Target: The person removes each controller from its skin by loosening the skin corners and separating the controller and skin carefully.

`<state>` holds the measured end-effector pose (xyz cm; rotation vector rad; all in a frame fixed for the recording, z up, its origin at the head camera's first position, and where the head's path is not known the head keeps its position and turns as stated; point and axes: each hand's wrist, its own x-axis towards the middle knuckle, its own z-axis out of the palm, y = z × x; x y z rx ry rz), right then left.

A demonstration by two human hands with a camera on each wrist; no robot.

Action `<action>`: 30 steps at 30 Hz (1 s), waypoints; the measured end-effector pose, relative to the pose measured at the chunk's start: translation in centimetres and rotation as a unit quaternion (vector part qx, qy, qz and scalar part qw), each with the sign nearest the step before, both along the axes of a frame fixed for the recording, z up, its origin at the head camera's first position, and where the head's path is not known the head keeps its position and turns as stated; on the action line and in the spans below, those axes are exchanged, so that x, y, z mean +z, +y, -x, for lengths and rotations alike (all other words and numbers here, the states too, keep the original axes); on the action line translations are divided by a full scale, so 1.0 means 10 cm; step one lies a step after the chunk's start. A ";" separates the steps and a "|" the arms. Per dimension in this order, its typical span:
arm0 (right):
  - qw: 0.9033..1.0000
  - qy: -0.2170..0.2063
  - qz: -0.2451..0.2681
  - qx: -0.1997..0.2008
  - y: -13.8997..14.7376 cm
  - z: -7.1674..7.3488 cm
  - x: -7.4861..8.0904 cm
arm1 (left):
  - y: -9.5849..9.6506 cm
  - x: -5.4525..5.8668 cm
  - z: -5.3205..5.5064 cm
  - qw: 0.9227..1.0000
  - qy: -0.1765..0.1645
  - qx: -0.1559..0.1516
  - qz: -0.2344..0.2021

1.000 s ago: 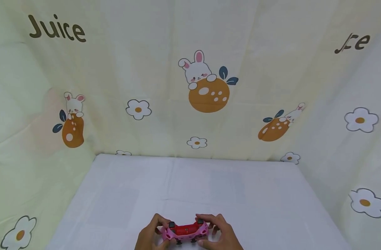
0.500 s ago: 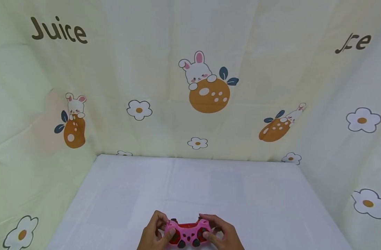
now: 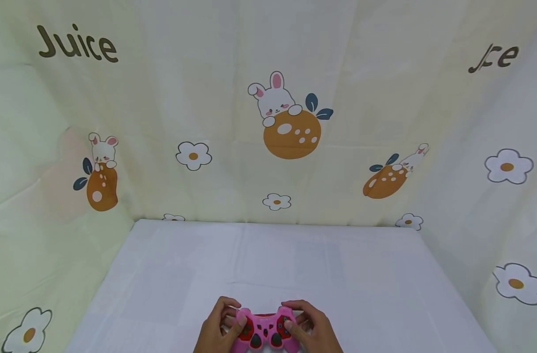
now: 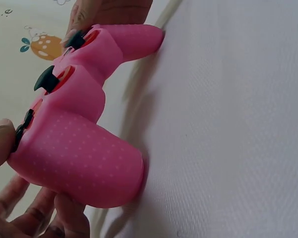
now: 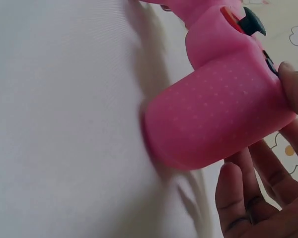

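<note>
A game controller [image 3: 265, 327] in a pink dotted cover, with red face plates and black thumbsticks, is held between both hands at the bottom of the head view. Its button face tilts up toward the head camera. My left hand [image 3: 216, 326] grips its left side, thumb on top by the directional buttons and fingers behind and below. On the other side my right hand [image 3: 313, 326] grips it likewise, thumb over the right buttons. In the left wrist view the rounded handle [image 4: 84, 158] comes right down to the white cloth; the right wrist view shows the other handle [image 5: 213, 114] likewise.
A white cloth covers the table [image 3: 268, 260], with slight creases. Behind and at both sides hangs a cream curtain [image 3: 224, 98] printed with rabbits, oranges and flowers. The table's back edge [image 3: 330, 225] meets this curtain.
The controller has tipped: a second ago its red back edge with the shoulder buttons faced the head camera, now its button face does. Both thumbs have come over the face; both hands keep their grip.
</note>
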<state>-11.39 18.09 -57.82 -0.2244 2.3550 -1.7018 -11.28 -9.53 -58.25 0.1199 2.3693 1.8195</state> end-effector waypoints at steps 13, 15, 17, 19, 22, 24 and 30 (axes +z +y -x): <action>0.998 -0.048 0.050 -0.003 0.00 0.11 0.04 | -0.02 0.01 0.03 1.000 -0.005 0.001 -0.016; 0.997 -0.048 0.058 -0.001 0.01 0.13 0.02 | -0.02 0.01 0.03 1.000 -0.013 0.003 -0.019; 0.997 -0.047 0.065 0.005 0.02 0.15 0.02 | -0.03 0.01 0.04 0.999 -0.019 0.006 -0.026; 0.997 -0.043 0.069 0.014 0.04 0.17 0.01 | -0.04 0.00 0.05 0.999 -0.019 0.007 -0.032; 0.996 -0.044 0.075 0.021 0.05 0.18 0.01 | -0.05 -0.01 0.06 0.999 -0.016 0.006 -0.040; 0.996 -0.045 0.079 0.024 0.05 0.18 0.01 | -0.06 -0.01 0.07 0.999 -0.017 0.006 -0.040; 0.994 -0.044 0.095 0.028 0.05 0.19 0.00 | -0.06 0.01 0.08 0.999 -0.024 0.003 -0.047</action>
